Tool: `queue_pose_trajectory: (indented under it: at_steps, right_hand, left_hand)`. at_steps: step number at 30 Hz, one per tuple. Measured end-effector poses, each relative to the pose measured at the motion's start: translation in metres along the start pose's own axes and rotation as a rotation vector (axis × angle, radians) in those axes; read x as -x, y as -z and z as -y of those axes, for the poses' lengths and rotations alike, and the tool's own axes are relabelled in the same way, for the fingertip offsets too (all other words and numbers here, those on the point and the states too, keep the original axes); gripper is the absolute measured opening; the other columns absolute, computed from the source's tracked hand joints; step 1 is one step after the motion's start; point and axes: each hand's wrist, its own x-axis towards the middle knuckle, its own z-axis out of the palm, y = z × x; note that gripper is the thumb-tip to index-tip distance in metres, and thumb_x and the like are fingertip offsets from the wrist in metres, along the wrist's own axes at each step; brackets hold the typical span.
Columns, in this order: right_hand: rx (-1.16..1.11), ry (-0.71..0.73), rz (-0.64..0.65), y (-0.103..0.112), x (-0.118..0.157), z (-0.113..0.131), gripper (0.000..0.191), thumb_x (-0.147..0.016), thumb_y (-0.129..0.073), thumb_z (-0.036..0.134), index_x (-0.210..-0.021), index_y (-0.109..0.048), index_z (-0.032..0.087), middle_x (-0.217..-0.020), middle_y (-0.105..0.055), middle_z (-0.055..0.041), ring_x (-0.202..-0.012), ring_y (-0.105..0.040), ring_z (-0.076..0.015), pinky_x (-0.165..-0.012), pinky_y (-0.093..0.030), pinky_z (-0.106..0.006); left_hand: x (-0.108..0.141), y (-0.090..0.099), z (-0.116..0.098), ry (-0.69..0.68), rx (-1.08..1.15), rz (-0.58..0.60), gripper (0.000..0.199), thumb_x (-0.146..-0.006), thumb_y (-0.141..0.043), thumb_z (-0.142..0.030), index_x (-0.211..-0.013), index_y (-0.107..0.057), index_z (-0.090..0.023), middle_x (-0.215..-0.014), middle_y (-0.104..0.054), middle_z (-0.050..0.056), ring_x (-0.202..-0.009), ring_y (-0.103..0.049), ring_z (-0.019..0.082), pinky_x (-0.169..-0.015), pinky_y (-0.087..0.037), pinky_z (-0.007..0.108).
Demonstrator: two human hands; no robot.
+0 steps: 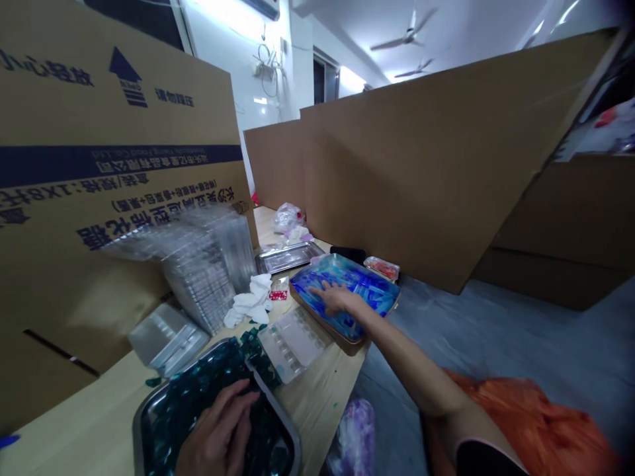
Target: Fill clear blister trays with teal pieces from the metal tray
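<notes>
My left hand (218,430) hovers over a metal tray (292,439) filled with shiny dark green pieces (198,380). Its fingers are loosely bent, and no object shows in them. Farther off, my right arm stretches to a shallow cardboard box (347,344) lined with blue and holding glossy blue pieces (370,294). There my right hand (332,297) is open, fingers spread over the blue pieces. Between the two containers lies a clear plastic tray with compartments (295,344), a few small pieces seeming to sit in it. Some green pieces (258,347) lie beside the metal tray.
Stacked clear plastic cases (198,284) stand at the left, with white gloves or cloths (251,303) and a red-and-white packet (280,288) nearby. An empty-looking metal tray (290,258) lies behind. Tall cardboard sheets (397,172) enclose the table. An orange bag (540,423) is at right.
</notes>
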Motion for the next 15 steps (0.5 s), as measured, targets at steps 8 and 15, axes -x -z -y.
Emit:
queue_pose_trajectory:
  at_steps: [8,15]
  right_hand:
    - [0.007,0.062,-0.408,0.013,0.04,0.034,0.044,-0.092,-0.039,0.011,-0.132,-0.057,0.016,-0.123,-0.066,-0.0164,-0.119,-0.058,-0.028,-0.106,-0.035,-0.045]
    - [-0.184,0.952,-0.394,-0.018,0.103,0.13,0.044,-0.088,-0.055,0.02,-0.132,-0.055,0.021,-0.127,-0.066,-0.006,-0.117,-0.059,-0.0192,-0.099,-0.043,-0.031]
  left_hand:
    - [-0.022,-0.018,0.0,0.576,0.48,0.064,0.025,-0.081,-0.067,-0.038,-0.101,-0.075,-0.026,-0.104,-0.075,0.006,-0.094,-0.072,0.024,-0.083,-0.059,0.031]
    - [-0.079,-0.009,0.0,1.355,1.482,-0.319,0.023,-0.092,-0.052,-0.028,-0.107,-0.066,-0.017,-0.106,-0.073,0.012,-0.093,-0.072,0.024,-0.076,-0.062,0.035]
